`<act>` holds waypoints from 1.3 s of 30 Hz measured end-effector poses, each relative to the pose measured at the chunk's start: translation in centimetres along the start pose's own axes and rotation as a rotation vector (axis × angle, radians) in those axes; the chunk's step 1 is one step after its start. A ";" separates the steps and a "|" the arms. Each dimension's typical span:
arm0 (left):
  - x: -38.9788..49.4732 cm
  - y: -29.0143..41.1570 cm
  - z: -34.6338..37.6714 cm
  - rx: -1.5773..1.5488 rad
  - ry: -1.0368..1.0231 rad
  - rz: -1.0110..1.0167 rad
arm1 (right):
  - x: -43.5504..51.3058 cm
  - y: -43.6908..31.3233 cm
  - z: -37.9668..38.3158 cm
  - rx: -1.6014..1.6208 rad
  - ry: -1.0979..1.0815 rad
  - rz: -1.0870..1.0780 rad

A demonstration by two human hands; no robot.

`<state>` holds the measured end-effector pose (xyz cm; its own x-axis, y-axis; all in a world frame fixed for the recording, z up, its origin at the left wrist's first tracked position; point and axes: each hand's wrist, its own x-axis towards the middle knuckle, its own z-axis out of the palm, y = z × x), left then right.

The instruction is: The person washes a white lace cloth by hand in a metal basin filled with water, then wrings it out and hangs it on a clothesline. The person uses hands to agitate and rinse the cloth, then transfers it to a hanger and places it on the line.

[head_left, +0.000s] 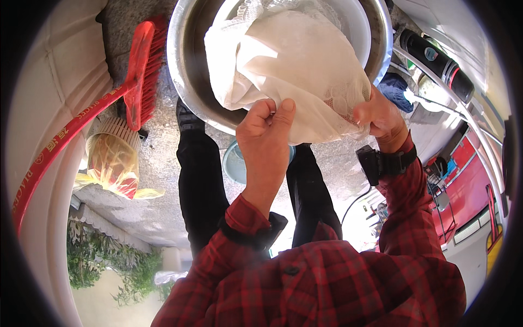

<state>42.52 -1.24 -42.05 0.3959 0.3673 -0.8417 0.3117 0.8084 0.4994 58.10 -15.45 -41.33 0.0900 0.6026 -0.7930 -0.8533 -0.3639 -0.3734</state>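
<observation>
A white cloth with lace edging (302, 69) is spread between my hands, over a wide metal basin (186, 81). My left hand (265, 135) pinches the cloth's near edge between thumb and bent fingers. At the cloth's right lace edge, my right hand (380, 116) grips the fabric; its fingertips look slightly blurred. Behind the cloth, inside the metal basin, shows the rim of a white basin (363, 36). The cloth hides most of both basins' insides.
A red broom (137, 77) and a slotted bin with a yellow bag (112, 157) stand at left. A blue-green basin (235, 163) lies on the floor between my legs. At right are a black thermos flask (433, 61), a dark blue cloth (395, 92) and pale tubes or hoses (470, 112).
</observation>
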 end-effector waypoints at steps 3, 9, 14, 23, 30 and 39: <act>0.0 0.1 -0.1 0.056 0.010 0.032 | 0.5 -1.7 1.8 -0.324 0.091 0.115; 0.1 0.0 0.0 0.033 0.020 0.065 | 1.5 -1.1 3.4 -0.179 0.288 -0.094; 0.2 -0.2 -0.3 0.121 0.063 0.126 | 1.5 -0.1 4.1 0.063 0.301 -0.057; 0.0 -0.2 0.0 0.185 0.055 0.070 | 1.1 0.3 5.0 0.139 0.249 0.234; -0.1 -0.5 0.1 0.229 0.035 0.088 | -0.1 2.3 3.3 0.265 0.217 0.258; 0.1 -0.4 -0.1 0.228 0.052 0.086 | -0.3 3.4 4.4 0.363 0.219 0.153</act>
<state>42.32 -1.48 -42.34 0.3861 0.4579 -0.8008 0.4684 0.6506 0.5978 52.92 -13.74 -40.30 0.0217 0.3824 -0.9237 -0.9867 -0.1405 -0.0814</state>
